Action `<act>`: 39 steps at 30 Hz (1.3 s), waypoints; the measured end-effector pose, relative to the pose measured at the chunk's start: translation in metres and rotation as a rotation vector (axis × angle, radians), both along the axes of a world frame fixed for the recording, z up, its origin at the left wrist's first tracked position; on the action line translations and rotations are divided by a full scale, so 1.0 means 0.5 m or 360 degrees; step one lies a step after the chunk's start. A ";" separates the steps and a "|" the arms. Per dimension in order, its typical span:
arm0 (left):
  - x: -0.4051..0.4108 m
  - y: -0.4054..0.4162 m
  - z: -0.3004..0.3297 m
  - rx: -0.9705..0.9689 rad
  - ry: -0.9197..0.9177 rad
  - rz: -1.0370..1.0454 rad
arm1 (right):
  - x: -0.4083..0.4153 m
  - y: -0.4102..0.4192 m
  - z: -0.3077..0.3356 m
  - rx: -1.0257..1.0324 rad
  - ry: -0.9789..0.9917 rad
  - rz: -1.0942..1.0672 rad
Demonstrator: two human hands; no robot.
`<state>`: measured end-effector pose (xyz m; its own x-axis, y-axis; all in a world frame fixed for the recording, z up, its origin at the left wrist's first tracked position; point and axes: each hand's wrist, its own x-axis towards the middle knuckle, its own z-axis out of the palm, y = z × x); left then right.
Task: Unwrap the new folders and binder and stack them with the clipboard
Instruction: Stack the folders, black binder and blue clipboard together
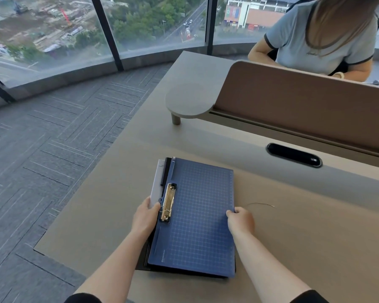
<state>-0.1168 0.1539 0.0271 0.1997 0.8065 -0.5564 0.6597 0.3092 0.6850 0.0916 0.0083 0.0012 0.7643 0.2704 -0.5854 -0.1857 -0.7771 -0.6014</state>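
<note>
Beige desk (pixel 293 226) carries the stack near its left edge. Brown divider panel (pixel 304 101) stands beyond the stack; a second person (pixel 319 33) sits behind it. Black oval cable port (pixel 293 155) lies between panel and stack.

Top of stack: navy gridded clipboard (pixel 201 215), gold clip (pixel 168 203) on its left side. Small white print at its lower left corner, unreadable. Beneath it, black binder (pixel 167 169) and pale folders (pixel 156 184) protrude left; folder print illegible.

Left hand (pixel 145 217) clasps the stack's left edge beside the clip. Right hand (pixel 241 219) pinches the clipboard's right edge. Thin thread (pixel 260 204) lies right of the clipboard.
</note>
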 end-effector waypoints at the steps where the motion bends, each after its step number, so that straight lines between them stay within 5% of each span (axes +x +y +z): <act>1: -0.002 0.002 -0.005 -0.0026 -0.0013 0.0011 | -0.002 0.004 0.004 -0.0003 0.0004 0.0027; 25: 0.030 0.002 -0.006 -0.0478 -0.0036 0.0027 | 0.016 -0.017 0.018 0.0140 0.0388 -0.0082; 32: 0.034 -0.015 -0.016 -0.0375 -0.0028 -0.0017 | 0.023 -0.037 0.003 0.0448 0.0781 -0.0284; 39: 0.034 -0.031 -0.008 -0.0336 -0.0026 -0.0021 | 0.024 -0.046 0.036 0.0594 0.0827 -0.0285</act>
